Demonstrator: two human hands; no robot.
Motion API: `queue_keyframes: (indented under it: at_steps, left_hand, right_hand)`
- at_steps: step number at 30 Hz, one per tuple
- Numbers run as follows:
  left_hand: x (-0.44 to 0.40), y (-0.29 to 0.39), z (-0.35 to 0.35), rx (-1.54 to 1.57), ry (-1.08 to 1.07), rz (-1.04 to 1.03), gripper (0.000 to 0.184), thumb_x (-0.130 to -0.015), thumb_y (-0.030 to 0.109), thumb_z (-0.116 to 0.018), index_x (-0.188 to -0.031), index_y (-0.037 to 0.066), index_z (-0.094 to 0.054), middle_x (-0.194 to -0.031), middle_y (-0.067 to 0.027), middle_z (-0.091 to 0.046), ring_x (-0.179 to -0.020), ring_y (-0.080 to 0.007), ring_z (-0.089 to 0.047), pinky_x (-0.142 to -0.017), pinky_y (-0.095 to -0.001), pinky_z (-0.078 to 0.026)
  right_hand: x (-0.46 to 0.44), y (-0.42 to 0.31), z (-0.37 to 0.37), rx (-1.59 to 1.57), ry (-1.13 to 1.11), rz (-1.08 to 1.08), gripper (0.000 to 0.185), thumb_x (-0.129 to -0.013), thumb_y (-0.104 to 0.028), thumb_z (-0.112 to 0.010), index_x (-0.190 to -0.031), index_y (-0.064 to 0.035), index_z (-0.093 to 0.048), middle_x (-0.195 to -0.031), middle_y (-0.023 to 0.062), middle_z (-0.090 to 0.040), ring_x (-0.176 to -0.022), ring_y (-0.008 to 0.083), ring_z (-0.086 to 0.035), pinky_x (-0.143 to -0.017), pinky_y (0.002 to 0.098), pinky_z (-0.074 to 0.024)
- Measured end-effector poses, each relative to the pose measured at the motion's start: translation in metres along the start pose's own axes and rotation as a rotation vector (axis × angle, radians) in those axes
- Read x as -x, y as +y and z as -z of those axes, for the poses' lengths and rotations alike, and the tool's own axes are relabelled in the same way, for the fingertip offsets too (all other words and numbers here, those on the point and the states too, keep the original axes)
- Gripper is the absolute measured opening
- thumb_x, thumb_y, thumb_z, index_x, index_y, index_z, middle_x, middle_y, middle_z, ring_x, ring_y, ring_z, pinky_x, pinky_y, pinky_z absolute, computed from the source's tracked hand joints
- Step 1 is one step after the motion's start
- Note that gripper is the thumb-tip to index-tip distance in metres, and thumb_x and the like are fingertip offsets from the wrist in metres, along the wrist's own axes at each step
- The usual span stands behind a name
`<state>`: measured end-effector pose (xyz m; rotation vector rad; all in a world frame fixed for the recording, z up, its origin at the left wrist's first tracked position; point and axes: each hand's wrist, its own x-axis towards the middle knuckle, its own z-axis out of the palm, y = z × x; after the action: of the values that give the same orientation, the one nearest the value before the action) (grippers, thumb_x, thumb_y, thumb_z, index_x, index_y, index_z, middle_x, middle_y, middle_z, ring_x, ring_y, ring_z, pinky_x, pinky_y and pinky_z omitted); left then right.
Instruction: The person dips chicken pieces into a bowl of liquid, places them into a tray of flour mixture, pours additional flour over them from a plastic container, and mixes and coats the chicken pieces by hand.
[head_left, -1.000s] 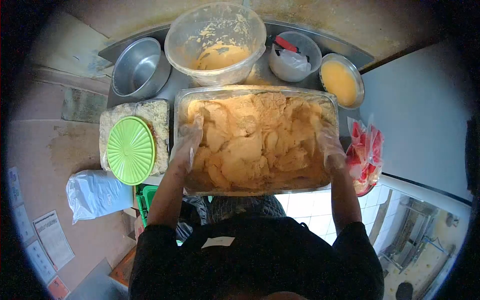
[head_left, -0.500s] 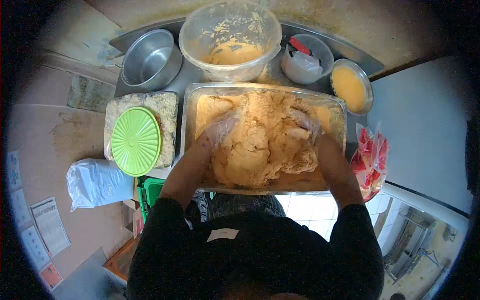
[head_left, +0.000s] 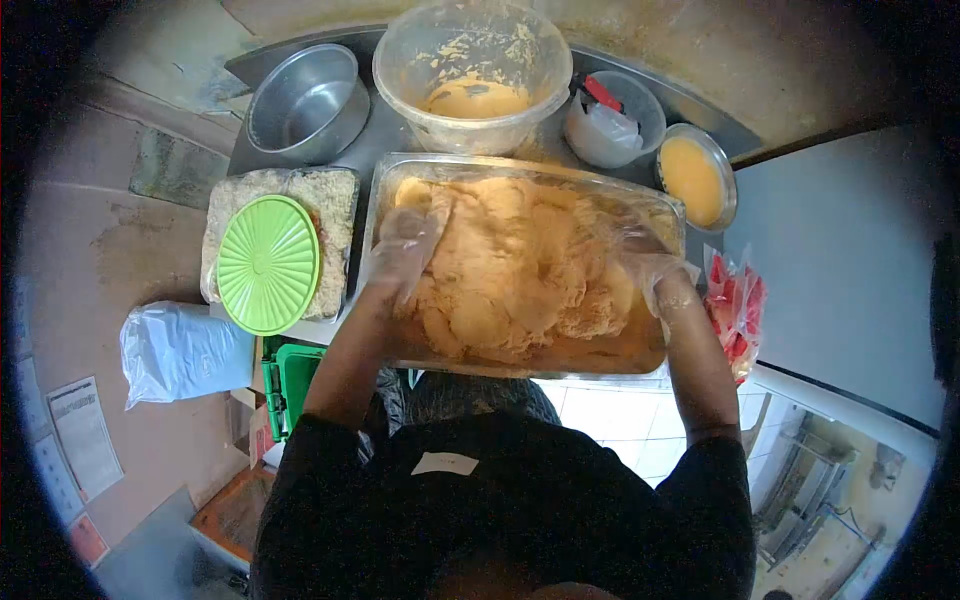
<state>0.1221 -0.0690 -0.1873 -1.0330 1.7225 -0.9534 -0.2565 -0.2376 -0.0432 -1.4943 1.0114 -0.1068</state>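
A large rectangular metal tray (head_left: 650, 374) holds a heap of orange-tan floury breading (head_left: 490, 260) with lumpy coated pieces in it. Both hands wear loose, clear plastic gloves. My left hand (head_left: 408, 235) is at the tray's left side, against the edge of the heap. At the right side, my right hand (head_left: 640, 245) is over the breading, near a coated lump (head_left: 600, 310). Motion blur and the dusty gloves obscure the fingers of both hands, so I cannot make out anything held in them.
Behind the tray stand a metal pot (head_left: 305, 105), a big batter-smeared plastic tub (head_left: 470, 130) and a smaller bowl (head_left: 645, 130). A bowl of yellow liquid (head_left: 695, 180) is at right. Left is a crumb-filled tray (head_left: 335, 215) under a green lid (head_left: 268, 265). Red-white bags (head_left: 735, 315) hang right.
Both hands have drawn outward from the heap toward the tray's sides, the left one to the left and the right one slightly right. The heap's top looks smoother and more powdery.
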Motion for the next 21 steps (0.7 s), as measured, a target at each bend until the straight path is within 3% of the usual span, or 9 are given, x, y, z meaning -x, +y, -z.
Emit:
queue_keyframes:
  at_steps: [1, 4, 6, 7, 10, 15, 19, 21]
  left_hand:
    - [-0.001, 0.006, -0.004, -0.102, 0.032, -0.001, 0.042, -0.099, 0.021, -0.051, -0.136, 0.002, -0.048, -0.13, -0.0154, -0.056, -0.115, -0.0267, -0.056, -0.098, -0.0368, -0.048]
    - [-0.005, 0.005, -0.002, 0.788, 0.025, 0.298, 0.043, -0.096, 0.02, -0.054, -0.134, 0.002, -0.048, -0.127, -0.0153, -0.056, -0.115, -0.0284, -0.055, -0.096, -0.0384, -0.048]
    - [-0.009, -0.029, 0.015, 1.473, -0.123, 0.569, 0.035, -0.095, 0.026, -0.055, -0.12, 0.001, -0.054, -0.112, -0.0128, -0.059, -0.103, -0.0267, -0.056, -0.088, -0.0389, -0.048]
    - [-0.013, -0.039, 0.016, 1.722, -0.18, 0.685, 0.034, -0.096, 0.026, -0.055, -0.119, 0.001, -0.054, -0.111, -0.0125, -0.059, -0.102, -0.0265, -0.057, -0.087, -0.0387, -0.048]
    - [-0.031, -0.052, 0.014, 2.199, -0.26, 0.703, 0.032, -0.096, 0.028, -0.055, -0.114, 0.001, -0.057, -0.108, -0.0119, -0.061, -0.098, -0.0259, -0.058, -0.086, -0.0384, -0.049]
    - [-0.072, -0.062, 0.032, 2.575, -0.273, 0.49, 0.031, -0.097, 0.03, -0.055, -0.107, 0.001, -0.06, -0.102, -0.0108, -0.063, -0.093, -0.025, -0.059, -0.083, -0.0378, -0.05]
    - [-0.074, -0.088, 0.053, 2.602, -0.207, 0.318, 0.032, -0.097, 0.031, -0.055, -0.102, 0.001, -0.063, -0.098, -0.01, -0.064, -0.089, -0.0242, -0.06, -0.081, -0.0373, -0.05]
    - [-0.065, -0.112, 0.074, 2.528, -0.145, 0.235, 0.032, -0.098, 0.032, -0.055, -0.099, 0.001, -0.064, -0.095, -0.0095, -0.065, -0.087, -0.0238, -0.061, -0.08, -0.037, -0.051]
  right_hand:
    - [-0.002, -0.005, 0.004, 0.115, 0.078, -0.074, 0.051, -0.101, -0.03, -0.047, -0.146, -0.006, -0.042, -0.147, 0.0149, -0.047, -0.135, 0.0235, -0.045, -0.115, 0.034, -0.0329]
    - [-0.031, 0.022, 0.002, 0.428, 0.255, -0.131, 0.046, -0.104, -0.031, -0.04, -0.145, -0.0098, -0.045, -0.145, 0.0143, -0.049, -0.133, 0.0243, -0.047, -0.112, 0.0344, -0.0362]
    - [-0.046, 0.031, 0.003, 0.638, 0.371, -0.163, 0.044, -0.106, -0.031, -0.036, -0.144, -0.0124, -0.047, -0.145, 0.0139, -0.049, -0.132, 0.0248, -0.048, -0.11, 0.0346, -0.0384]
    - [-0.047, 0.027, -0.002, 0.378, 0.356, -0.104, 0.043, -0.106, -0.031, -0.038, -0.141, -0.0104, -0.05, -0.141, 0.0139, -0.052, -0.129, 0.0248, -0.05, -0.109, 0.0345, -0.0391]
    - [-0.057, 0.041, -0.014, 0.178, 0.328, -0.086, 0.045, -0.104, -0.032, -0.042, -0.141, -0.0086, -0.049, -0.141, 0.0138, -0.053, -0.127, 0.0247, -0.051, -0.108, 0.0341, -0.0405]
    - [-0.086, 0.062, -0.018, -0.136, 0.217, -0.108, 0.05, -0.101, -0.034, -0.048, -0.142, -0.0056, -0.047, -0.139, 0.0136, -0.053, -0.125, 0.0243, -0.052, -0.106, 0.0334, -0.0428]
    - [-0.115, 0.091, 0.002, -0.453, 0.048, -0.104, 0.054, -0.099, -0.035, -0.054, -0.142, -0.0032, -0.046, -0.138, 0.0134, -0.054, -0.123, 0.0241, -0.053, -0.104, 0.0329, -0.0446]
    - [-0.115, 0.122, 0.021, -0.469, -0.011, -0.042, 0.056, -0.098, -0.036, -0.055, -0.142, -0.0023, -0.046, -0.137, 0.0129, -0.055, -0.121, 0.0247, -0.055, -0.103, 0.0333, -0.046]
